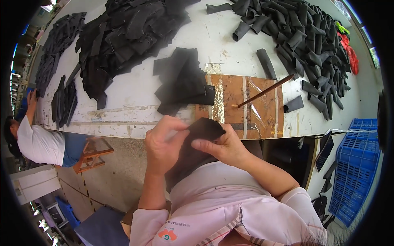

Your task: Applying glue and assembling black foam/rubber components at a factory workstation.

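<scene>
My right hand [227, 148] grips a black fabric piece [206, 128], its thumb across the near side. At the other edge of that piece, my left hand [165, 139] has its fingers closed on it and looks slightly blurred. The cloth is held above my lap, just off the table's front edge. Beyond my hands lies a small stack of flat black fabric pieces [178, 78]. To its right a brown board [269, 123] with strips of tape lies on the table, and a slim wooden stick [266, 91] slants up over it.
A large heap of flat black pieces [123, 41] covers the table's far left. Rolled black tubes [303, 41] pile up at the far right, beside a red bag [349, 53]. A blue crate [353, 172] stands at right. Another person [41, 141] sits at left by a wooden stool [93, 153].
</scene>
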Tool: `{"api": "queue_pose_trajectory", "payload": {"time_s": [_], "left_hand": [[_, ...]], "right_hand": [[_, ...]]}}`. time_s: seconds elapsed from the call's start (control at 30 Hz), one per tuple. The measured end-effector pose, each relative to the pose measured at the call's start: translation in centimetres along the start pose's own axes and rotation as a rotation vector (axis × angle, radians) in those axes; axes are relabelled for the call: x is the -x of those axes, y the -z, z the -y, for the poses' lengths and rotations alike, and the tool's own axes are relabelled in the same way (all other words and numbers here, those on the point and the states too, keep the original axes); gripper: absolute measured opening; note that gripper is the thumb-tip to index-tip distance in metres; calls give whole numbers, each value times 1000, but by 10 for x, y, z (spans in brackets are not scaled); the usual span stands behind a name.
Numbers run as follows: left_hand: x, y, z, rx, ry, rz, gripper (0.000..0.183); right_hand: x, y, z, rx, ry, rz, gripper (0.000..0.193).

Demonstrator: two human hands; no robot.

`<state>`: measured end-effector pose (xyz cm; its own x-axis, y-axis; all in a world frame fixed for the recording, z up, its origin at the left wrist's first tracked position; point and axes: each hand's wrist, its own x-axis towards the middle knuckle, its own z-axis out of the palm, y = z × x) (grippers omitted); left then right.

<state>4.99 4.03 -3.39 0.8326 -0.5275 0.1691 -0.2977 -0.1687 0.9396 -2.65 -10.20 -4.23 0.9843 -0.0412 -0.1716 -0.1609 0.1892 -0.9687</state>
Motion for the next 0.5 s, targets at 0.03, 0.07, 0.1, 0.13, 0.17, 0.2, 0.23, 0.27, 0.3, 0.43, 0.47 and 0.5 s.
{"api": "queue_pose_trajectory", "payload": {"time_s": [0.03, 0.07, 0.1, 0.13, 0.17, 0.2, 0.23, 0.27, 0.3, 0.43, 0.47, 0.5], "left_hand": [[1, -3, -1, -14, -27, -67, 16], [3, -7, -2, -29, -55, -134, 15], [6, -11, 1, -20, -20, -188, 15], [8, -17, 1, -19, -21, -191, 15], [9, -23, 1, 7, -18, -287, 15], [10, -28, 0, 35, -15, -381, 14], [13, -28, 0, 43, -6, -415, 16], [17, -28, -4, 42, -8, -419, 16], [22, -27, -11, 166, 87, -415, 17], [30, -21, -26, 435, 321, -289, 17], [31, -20, -28, 522, 389, -207, 19], [31, -18, -32, 518, 393, -214, 19]], "right_hand": [[1, -2, -2, -56, -34, -54, 27], [2, -3, -1, -54, -37, -59, 27], [1, -4, 1, 29, 46, -120, 20], [1, -6, 1, 112, 130, -179, 12], [-1, -6, 0, 113, 132, -176, 12], [-2, -5, -3, 217, 147, -242, 11], [-3, -5, -4, 320, 164, -307, 12], [-3, -4, -4, 321, 166, -304, 12], [-3, -2, -3, 477, 291, -342, 11], [-2, 5, -10, 774, 504, -419, 13], [-3, 7, -12, 769, 504, -409, 13], [-4, 8, -14, 823, 580, -431, 16]]}}
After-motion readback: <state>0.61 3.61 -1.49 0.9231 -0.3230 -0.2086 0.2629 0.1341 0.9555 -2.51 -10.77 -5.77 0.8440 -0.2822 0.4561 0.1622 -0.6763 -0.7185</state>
